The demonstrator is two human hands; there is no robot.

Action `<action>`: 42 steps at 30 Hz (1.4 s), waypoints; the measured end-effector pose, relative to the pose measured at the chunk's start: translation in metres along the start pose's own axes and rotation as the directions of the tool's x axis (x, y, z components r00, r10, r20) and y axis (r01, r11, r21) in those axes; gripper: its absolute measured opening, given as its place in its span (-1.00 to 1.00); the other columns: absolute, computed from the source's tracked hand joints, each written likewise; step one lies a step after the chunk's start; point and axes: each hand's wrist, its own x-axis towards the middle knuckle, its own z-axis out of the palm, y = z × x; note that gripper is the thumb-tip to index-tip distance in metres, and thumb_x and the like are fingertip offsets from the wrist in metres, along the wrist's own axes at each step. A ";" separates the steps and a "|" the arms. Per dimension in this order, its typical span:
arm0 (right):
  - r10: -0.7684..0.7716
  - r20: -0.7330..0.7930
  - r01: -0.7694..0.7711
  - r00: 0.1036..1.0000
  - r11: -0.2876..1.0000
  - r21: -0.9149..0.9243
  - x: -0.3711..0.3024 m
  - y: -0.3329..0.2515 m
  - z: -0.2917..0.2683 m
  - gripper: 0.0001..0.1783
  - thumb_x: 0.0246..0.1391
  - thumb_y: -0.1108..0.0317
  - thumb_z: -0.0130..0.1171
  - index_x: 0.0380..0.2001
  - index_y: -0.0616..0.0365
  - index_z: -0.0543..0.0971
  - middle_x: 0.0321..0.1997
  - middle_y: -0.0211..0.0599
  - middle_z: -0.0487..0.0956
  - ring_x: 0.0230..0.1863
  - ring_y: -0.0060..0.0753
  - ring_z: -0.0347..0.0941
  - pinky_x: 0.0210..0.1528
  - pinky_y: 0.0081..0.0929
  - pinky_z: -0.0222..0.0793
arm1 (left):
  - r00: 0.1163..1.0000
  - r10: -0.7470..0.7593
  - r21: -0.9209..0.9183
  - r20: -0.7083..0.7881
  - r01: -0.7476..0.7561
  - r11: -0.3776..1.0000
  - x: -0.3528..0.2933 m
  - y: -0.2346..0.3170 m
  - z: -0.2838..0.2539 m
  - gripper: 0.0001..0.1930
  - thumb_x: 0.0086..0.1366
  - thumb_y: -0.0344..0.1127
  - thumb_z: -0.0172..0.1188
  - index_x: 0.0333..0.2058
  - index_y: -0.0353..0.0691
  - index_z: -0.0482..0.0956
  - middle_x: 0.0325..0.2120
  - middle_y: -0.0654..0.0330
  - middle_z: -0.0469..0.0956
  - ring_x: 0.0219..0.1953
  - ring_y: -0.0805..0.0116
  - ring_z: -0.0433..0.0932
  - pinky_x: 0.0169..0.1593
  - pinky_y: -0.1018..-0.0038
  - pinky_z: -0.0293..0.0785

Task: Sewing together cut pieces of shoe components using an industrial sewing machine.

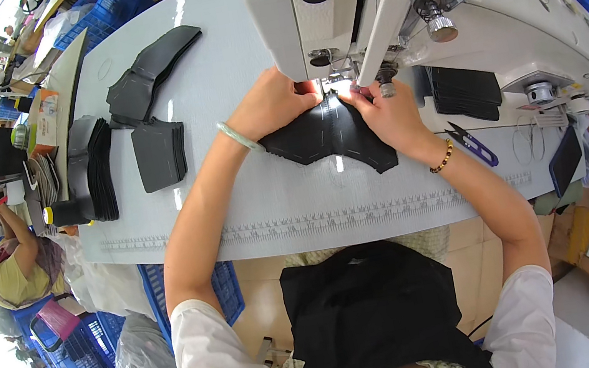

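A black, stiff-looking cut piece (328, 130) with a seam down its middle lies on the sewing machine bed, its far edge under the lit needle area of a white sewing machine (275, 19). My left hand (272, 104) grips the piece's far left part, fingertips close to the presser foot. On the other side, my right hand (390, 115) pinches the far right part with thumb and fingers, also beside the foot. The fingertips are partly hidden by the machine head. Small dark-handled thread snips (473, 144) lie to the right of my right wrist.
Stacks of black cut pieces (162, 153) lie left on the grey table (236, 209), with a darker stack (464, 91) right of the needle. A ruler strip (301, 225) runs along the near edge. Blue crates (80, 348) stand left, near a seated person (20, 265).
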 end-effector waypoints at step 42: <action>-0.043 0.214 -0.005 0.976 0.976 0.218 -0.018 -0.006 -0.031 -0.85 0.11 0.39 0.15 -0.31 0.24 0.56 -0.63 -0.24 0.53 -0.70 -0.54 0.40 -0.57 -0.52 0.34 | 0.973 0.093 0.383 -0.209 -0.006 0.924 -0.073 0.049 0.028 -0.58 0.10 -0.22 0.28 -0.12 -0.34 0.49 -0.06 0.02 0.45 -0.06 0.04 0.44 0.02 0.25 0.36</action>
